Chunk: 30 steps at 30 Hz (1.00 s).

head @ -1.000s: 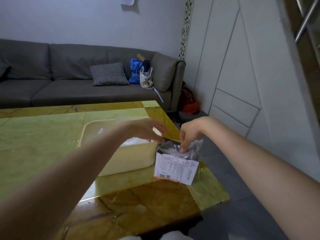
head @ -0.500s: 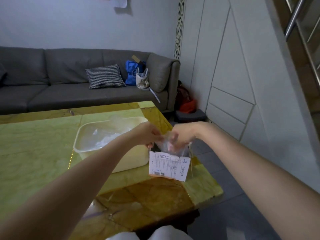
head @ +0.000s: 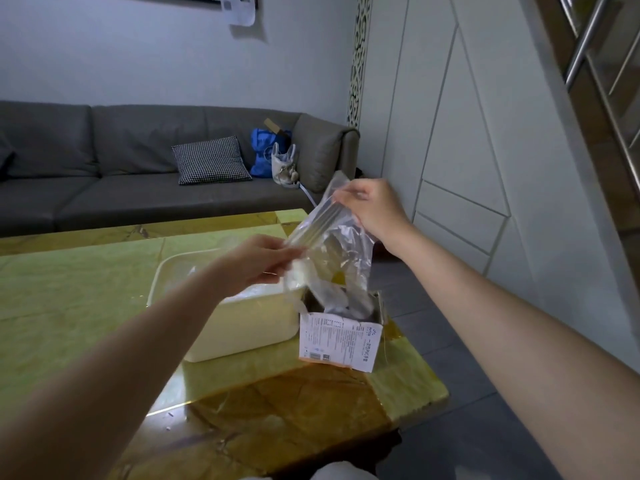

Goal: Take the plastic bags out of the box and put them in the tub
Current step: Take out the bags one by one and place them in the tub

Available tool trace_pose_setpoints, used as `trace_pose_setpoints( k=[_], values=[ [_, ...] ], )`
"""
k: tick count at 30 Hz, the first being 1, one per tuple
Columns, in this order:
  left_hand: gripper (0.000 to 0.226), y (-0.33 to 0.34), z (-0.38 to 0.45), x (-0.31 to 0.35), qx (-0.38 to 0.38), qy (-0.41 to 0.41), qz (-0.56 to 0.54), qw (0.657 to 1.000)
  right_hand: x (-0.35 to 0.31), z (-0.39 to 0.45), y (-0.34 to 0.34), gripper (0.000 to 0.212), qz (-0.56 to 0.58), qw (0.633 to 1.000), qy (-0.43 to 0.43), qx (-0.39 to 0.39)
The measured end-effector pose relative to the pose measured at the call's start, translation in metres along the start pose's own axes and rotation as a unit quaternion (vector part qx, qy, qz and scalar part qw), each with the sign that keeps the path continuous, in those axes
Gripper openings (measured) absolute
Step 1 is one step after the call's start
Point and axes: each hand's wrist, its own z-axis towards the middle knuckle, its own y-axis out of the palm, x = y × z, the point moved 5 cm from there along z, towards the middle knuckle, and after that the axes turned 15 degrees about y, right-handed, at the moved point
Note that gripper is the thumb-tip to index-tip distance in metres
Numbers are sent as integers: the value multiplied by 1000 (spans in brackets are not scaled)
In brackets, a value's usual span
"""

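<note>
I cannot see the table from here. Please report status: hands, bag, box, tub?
Left hand and right hand both pinch plastic bag, held above box. Tub beside box, bags already inside. Path clear.

Stretched slantwise across mid-frame above the small open box (head: 341,329) with its white printed label, a clear crinkled plastic bag (head: 329,247), lower end trailing into the box; just left, touching it, the cream rectangular tub (head: 242,327), film inside.

Clear see-through plastic bag (head: 332,251), creamy white tub (head: 242,327), white printed box (head: 341,341), green-and-gold table (head: 69,299), grey sofa (head: 121,168), black-and-white checked pillow (head: 211,160).
</note>
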Motion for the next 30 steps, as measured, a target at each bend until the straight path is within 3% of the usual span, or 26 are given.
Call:
trace_pose_setpoints(
  k=[5, 7, 9, 11, 14, 17, 20, 22, 26, 28, 29, 30],
  values=[
    [18, -71, -10, -13, 212, -43, 66, 974, 7, 11, -4, 21, 7, 994, 2, 113],
    [35, -80, -8, -5, 260, -7, 87, 962, 7, 14, 5, 22, -38, 992, -6, 118],
    [56, -67, -3, 15, 221, 81, 41, 971, -1, 12, 23, 22, -59, 994, -36, 84],
    [65, -39, 1, 32, 99, 117, 20, 988, -16, 4, 49, 20, -77, 993, -94, 0],
    [43, -16, 0, 26, -47, 68, -8, 997, -37, -5, 79, 20, -104, 978, -172, -58],
    [28, -47, -4, 0, -30, 9, -23, 999, -43, 5, 75, 24, -50, 985, -164, 4],
    [29, -97, -9, -14, 67, 10, 10, 998, -33, 18, 77, 26, -6, 994, -108, 35],
    [20, -122, -11, -21, 116, 10, 90, 989, -19, 23, 94, 29, -12, 998, -60, 25],
    [23, -157, -4, -43, 189, -43, 271, 943, 14, 23, 135, 34, -81, 996, 24, 3],
    [36, -165, -3, -42, 203, -61, 427, 879, 30, 23, 149, 39, -137, 989, 52, 0],
    [42, -162, 0, -36, 192, -39, 500, 844, 36, 23, 154, 42, -162, 985, 60, 0],
    [48, -154, 5, -31, 160, 4, 536, 829, 41, 24, 160, 42, -182, 981, 66, -2]
  ],
)
